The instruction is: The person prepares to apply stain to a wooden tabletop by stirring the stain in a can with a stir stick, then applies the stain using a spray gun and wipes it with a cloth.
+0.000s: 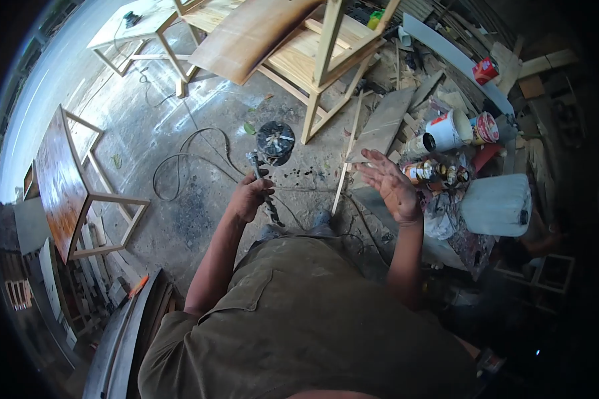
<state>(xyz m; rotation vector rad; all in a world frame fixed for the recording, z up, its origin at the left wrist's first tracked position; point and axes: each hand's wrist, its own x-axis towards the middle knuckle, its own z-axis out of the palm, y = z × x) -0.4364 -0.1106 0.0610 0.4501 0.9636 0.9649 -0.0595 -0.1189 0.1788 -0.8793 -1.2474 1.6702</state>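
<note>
My left hand (247, 198) is closed around a dark, stained rod-like tool (272, 211); its grey upper end sticks out above my fingers and its dark lower end below them. I cannot make out its exact kind. Just beyond it on the concrete floor stands a round black container (275, 141) with pale smears on its top. My right hand (394, 186) is raised with the fingers spread and the palm showing, holding nothing. It is nearest to a cluttered group of cans, including a can with an orange-and-white label (419, 171).
Wooden table frames (316, 86) stand ahead, with a scorched-looking board (253, 40) on them. A varnished table (63, 183) is at left. A white bucket (451, 130), a translucent jerrycan (496, 205) and scrap wood crowd the right. A cable (180, 156) loops across the floor.
</note>
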